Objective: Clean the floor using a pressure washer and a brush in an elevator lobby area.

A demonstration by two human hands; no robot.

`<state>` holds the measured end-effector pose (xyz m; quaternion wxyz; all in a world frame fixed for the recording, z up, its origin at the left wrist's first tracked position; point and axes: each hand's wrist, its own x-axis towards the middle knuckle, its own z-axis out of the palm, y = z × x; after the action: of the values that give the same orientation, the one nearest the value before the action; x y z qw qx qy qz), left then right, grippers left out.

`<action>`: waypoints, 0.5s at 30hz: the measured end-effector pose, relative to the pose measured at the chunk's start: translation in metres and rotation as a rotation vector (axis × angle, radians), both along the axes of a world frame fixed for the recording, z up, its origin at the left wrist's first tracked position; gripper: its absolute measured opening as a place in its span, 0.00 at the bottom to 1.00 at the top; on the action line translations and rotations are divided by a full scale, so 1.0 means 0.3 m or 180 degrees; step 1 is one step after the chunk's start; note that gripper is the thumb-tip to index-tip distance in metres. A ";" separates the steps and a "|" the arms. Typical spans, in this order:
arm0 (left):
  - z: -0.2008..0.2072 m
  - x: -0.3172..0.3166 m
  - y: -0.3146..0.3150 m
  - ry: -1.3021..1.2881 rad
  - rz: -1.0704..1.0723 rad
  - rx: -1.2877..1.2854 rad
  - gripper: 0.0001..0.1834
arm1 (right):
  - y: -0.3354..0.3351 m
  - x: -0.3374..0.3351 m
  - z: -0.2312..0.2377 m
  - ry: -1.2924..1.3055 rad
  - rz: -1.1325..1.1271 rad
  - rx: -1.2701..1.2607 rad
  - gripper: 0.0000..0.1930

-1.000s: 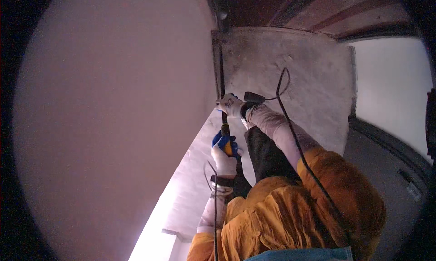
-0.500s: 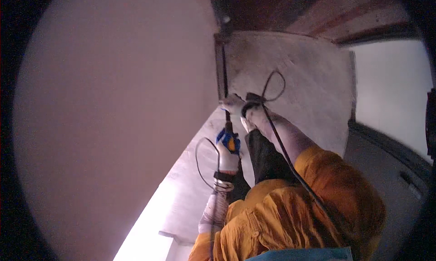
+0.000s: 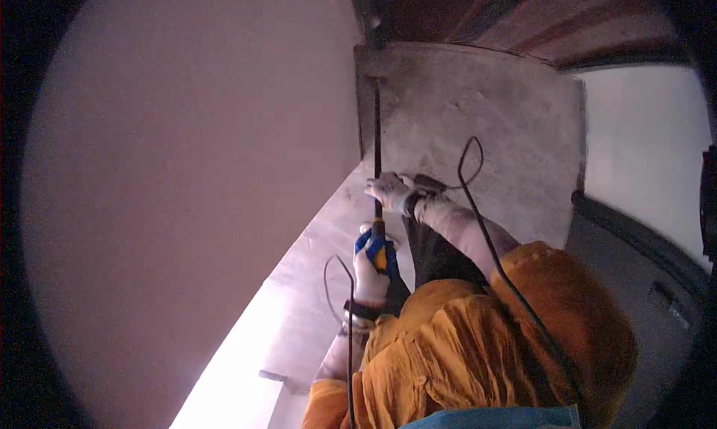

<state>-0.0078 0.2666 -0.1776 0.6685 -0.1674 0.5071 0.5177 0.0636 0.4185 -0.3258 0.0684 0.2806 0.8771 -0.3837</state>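
Observation:
A long dark pole [image 3: 378, 141] with an orange-yellow section at its near end runs away from me along the wall. My left hand [image 3: 371, 268], in a white and blue glove, is closed around that near end. Farther up, my right hand [image 3: 390, 192], in a pale glove, grips the pole with its fingers across it. At the far end, a dim crosspiece [image 3: 376, 79] lies over the floor near the corner; its kind is too dark to make out.
A broad pale wall [image 3: 194, 168] fills the left. The grey, stained floor [image 3: 478, 108] reaches dark reddish-brown panels [image 3: 478, 14] at the far side. A black cable [image 3: 497, 257] loops above my right forearm, and another [image 3: 351, 339] passes my left wrist. A dark door-like panel [image 3: 635, 280] stands right.
Both hands and the pole have drawn back toward me. The pole's far end now shows more plainly over the floor near the corner.

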 end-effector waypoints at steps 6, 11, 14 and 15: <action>0.105 0.000 -0.068 0.0256 -0.0104 0.0313 0.19 | -0.231 0.039 -0.005 0.0521 -0.0111 0.0358 0.09; 0.047 0.013 -0.028 0.1207 -0.1146 0.0607 0.14 | -0.131 0.059 -0.004 0.0332 0.0017 0.0167 0.12; -0.028 0.035 0.095 0.2152 -0.0702 0.0853 0.13 | 0.085 0.002 -0.047 0.0118 0.0050 0.0640 0.06; -0.029 0.044 0.146 0.0487 0.0222 0.0110 0.14 | 0.135 -0.010 -0.123 -0.0309 0.0189 0.0720 0.07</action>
<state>0.0055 0.3103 -0.1862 0.6122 -0.1333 0.5416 0.5605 0.0606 0.4590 -0.3627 0.0900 0.2787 0.9184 -0.2660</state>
